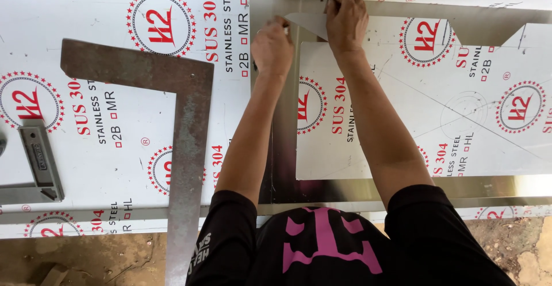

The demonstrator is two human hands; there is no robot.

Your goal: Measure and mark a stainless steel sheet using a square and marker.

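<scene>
Near the top centre of the frame, both hands worked at the far edge of a stainless steel sheet (115, 148) covered in white protective film. The left hand (272, 47) was closed in a fist, apparently around a small tool whose tip showed just beside the knuckles; what it was could not be told. The right hand (345, 18) pressed fingers down on a peeled-back flap of film (307, 24), seemingly to keep it flat and out of the way of the bare metal strip (284, 148) running down the middle of the frame. A large rusty steel square (187, 148) lay at centre left, its long arm reaching the lower edge, within easy reach. A smaller try square (37, 159) rested at the far left.
</scene>
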